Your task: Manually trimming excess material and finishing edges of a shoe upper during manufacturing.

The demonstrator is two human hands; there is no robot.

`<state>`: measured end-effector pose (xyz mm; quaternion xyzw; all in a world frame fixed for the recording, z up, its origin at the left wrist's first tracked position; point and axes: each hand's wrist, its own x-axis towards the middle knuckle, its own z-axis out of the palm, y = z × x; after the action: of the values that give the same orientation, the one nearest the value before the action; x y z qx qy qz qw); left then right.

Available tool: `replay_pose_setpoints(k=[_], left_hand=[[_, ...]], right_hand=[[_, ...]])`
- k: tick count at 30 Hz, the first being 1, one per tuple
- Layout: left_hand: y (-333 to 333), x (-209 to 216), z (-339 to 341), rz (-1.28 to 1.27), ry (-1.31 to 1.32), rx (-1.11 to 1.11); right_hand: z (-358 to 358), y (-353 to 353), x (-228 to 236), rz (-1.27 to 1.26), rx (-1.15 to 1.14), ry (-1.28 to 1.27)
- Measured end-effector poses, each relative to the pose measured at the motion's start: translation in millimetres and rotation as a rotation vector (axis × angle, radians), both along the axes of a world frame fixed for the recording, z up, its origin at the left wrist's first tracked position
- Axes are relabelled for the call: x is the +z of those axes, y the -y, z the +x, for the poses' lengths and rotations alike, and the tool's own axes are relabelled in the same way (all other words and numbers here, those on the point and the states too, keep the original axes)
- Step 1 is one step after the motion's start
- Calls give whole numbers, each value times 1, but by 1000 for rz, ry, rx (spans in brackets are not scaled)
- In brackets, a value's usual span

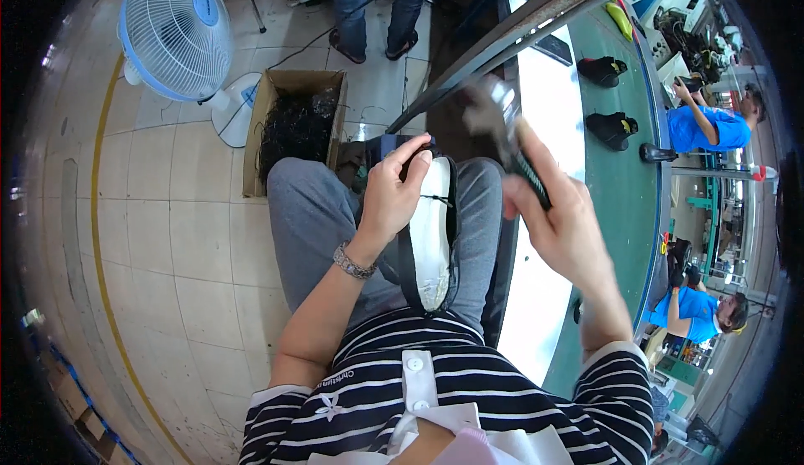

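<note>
A black shoe upper on a last lies bottom up between my knees, its long white underside (432, 239) facing me. A small dark string or strap crosses the white surface. My left hand (397, 190) is closed on the far end of the shoe, thumb and fingers pinching near the black edge. To the right of it, my right hand (557, 214) grips a metal-headed hand tool (511, 142) by its dark handle, raised apart from the shoe. Motion blurs the tool's head, so I cannot tell a hammer from pincers.
A cardboard box (253, 142) of black scraps and a fan (174, 33) stand at the far left. A metal bar (502, 42) slants overhead. To the right, a green conveyor (615, 180) carries black shoes (611, 130). Several people stand or work nearby.
</note>
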<state>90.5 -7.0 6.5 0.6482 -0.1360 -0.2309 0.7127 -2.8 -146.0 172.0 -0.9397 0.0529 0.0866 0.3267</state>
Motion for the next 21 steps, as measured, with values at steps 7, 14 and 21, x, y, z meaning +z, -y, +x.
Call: replay_pose_setpoints(k=[7, 14, 21], left_hand=[[-7, -8, 12, 12, -6, -134], [-7, -4, 11, -24, -27, -191], [-12, -1, 10, -13, -22, -159]], right_hand=[[11, -7, -23, -131, -16, -265], [-12, -10, -76, -195, -180, -88], [-5, -11, -44, -112, -154, 182]])
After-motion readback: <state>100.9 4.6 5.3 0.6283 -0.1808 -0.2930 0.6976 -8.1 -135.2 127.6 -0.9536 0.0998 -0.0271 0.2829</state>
